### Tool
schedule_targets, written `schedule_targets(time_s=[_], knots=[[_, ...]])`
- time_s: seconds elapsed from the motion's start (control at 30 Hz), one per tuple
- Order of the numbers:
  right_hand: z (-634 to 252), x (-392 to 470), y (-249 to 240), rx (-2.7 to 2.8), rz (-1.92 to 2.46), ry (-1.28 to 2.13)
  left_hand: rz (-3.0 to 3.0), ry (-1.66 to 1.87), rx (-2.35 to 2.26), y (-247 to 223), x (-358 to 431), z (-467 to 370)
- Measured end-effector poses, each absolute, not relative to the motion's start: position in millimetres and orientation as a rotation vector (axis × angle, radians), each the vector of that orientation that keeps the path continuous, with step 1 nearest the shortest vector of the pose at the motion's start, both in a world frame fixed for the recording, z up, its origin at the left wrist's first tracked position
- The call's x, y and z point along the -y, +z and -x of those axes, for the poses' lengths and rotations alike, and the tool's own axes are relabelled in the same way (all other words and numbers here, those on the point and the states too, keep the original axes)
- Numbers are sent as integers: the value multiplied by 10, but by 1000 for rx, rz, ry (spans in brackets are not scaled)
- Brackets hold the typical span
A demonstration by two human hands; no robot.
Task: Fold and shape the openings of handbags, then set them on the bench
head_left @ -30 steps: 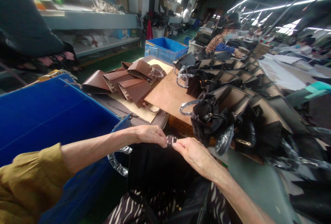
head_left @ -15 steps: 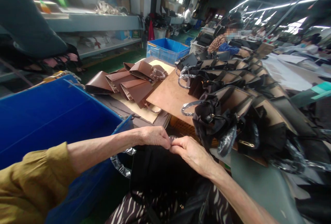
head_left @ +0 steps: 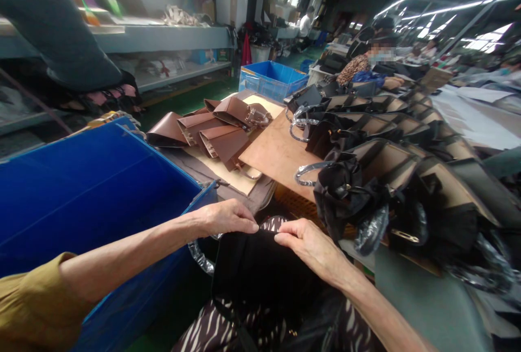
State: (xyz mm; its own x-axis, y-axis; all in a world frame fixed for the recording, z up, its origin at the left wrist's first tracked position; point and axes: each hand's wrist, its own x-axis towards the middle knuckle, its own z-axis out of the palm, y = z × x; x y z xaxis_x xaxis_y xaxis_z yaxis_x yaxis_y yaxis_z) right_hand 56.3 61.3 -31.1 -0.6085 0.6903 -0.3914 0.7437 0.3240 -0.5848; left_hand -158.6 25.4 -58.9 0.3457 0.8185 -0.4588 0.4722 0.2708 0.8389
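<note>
A black bag [head_left: 260, 270] rests on my lap over patterned cloth, its handle [head_left: 200, 257] wrapped in clear plastic at its left. My left hand [head_left: 232, 216] pinches the bag's top edge near the middle. A little to the right, my right hand [head_left: 303, 241] pinches the same edge between thumb and fingers. A short stretch of edge shows between the two hands. The inside of the bag is too dark to make out.
A large blue bin [head_left: 93, 184] stands at the left. Brown bags [head_left: 223, 132] lie on the table ahead, beside a brown board [head_left: 280, 151]. Rows of black bags [head_left: 345, 189] fill the right. Behind is a smaller blue crate [head_left: 272, 78]. Other people sit farther back.
My hands, which were together at the bag's edge, have moved apart along it. The whole view has shifted slightly, with the surroundings now farther right.
</note>
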Motion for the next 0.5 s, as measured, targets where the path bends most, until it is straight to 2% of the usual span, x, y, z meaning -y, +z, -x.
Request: schedule_targets(time_s=[0.27, 0.5], knots=[[-594, -608, -365, -2445, -1323, -1303, -1200, 382, -1300, -700, -172, 1428], [-596, -621, -404, -2417, -1336, -1243, -1075, 512, -1192, -797, -122, 1349]])
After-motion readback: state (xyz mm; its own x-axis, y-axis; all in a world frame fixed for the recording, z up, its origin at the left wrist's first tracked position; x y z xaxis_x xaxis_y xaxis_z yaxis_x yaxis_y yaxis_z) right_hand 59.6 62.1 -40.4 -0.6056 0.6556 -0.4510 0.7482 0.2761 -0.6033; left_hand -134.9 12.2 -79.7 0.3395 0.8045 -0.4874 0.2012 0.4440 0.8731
